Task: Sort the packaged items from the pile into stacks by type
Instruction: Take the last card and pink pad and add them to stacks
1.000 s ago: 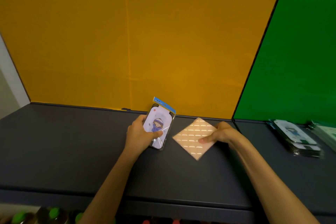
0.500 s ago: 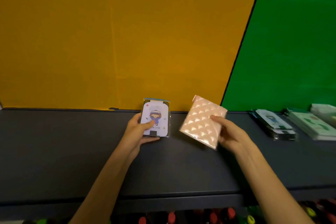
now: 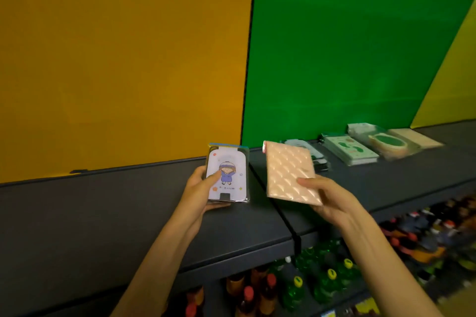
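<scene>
My left hand [image 3: 203, 192] grips a clear-wrapped packet with a cartoon figure [image 3: 228, 174], thumb on its front, held upright just above the dark shelf [image 3: 103, 213]. My right hand [image 3: 325, 199] holds a pink quilted packet [image 3: 289, 171] by its lower right corner, tilted above the shelf seam. Behind it, along the shelf to the right, lie stacks of packets: a dark-edged stack [image 3: 318, 159] partly hidden by the pink packet, a pale green stack [image 3: 349, 149], a packet with a dark green oval [image 3: 386, 143] and a beige packet [image 3: 416, 137].
An orange panel [image 3: 116, 59] and a green panel [image 3: 347, 46] form the back wall. Below the shelf's front edge stand rows of bottles [image 3: 309, 285] with red, yellow and green caps. The left part of the shelf top is bare.
The view has swung to the right, bringing more stacks into sight. Both hands have lifted their packets; the pink one has risen off the shelf and turned more upright.
</scene>
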`<control>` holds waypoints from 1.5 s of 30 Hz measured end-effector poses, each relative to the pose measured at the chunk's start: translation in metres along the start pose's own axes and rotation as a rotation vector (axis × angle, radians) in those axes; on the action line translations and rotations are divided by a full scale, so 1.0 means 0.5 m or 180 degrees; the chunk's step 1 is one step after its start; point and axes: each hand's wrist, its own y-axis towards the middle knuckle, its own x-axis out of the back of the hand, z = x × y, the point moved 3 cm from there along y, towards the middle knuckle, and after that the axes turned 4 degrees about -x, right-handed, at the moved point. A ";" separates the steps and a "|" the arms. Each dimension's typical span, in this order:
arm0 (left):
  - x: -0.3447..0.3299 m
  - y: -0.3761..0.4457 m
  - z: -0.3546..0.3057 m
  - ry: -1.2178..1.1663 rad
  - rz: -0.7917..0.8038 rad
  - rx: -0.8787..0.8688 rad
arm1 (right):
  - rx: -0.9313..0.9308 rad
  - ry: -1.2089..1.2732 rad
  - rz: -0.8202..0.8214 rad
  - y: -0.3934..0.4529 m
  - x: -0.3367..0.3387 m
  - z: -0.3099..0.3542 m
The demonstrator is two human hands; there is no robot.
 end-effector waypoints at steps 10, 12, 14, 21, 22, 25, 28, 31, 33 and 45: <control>-0.332 -0.053 0.070 0.0018 -0.0179 0.0097 | 0.0383 -0.0107 -0.0565 -0.111 0.354 0.100; -0.388 -0.065 0.081 0.0000 -0.0298 0.0074 | 0.0346 -0.0211 -0.0545 -0.130 0.403 0.118; -0.438 -0.072 0.093 0.0006 -0.0411 0.0048 | 0.0329 -0.0369 -0.0462 -0.139 0.444 0.135; -0.526 -0.079 0.098 0.0005 -0.1012 -0.0088 | 0.0481 -0.0612 0.0113 -0.140 0.528 0.198; -0.530 -0.072 0.096 0.0057 -0.1101 -0.0108 | 0.0489 -0.0623 0.0133 -0.134 0.537 0.206; -0.544 -0.041 0.085 0.0333 -0.1303 -0.0218 | 0.0457 -0.0620 0.0176 -0.104 0.563 0.228; -0.563 0.019 0.074 0.0638 -0.1284 -0.0236 | 0.0414 -0.0544 0.0288 -0.065 0.581 0.249; -0.575 0.096 0.071 0.0915 -0.1271 -0.0276 | 0.0429 -0.0573 0.0367 -0.023 0.587 0.272; -0.575 0.149 0.079 0.1065 -0.1381 -0.0268 | 0.0444 -0.0632 0.0415 0.003 0.591 0.291; -0.583 0.287 0.134 0.2767 -0.2181 -0.0118 | 0.0469 -0.0522 0.0422 0.158 0.638 0.452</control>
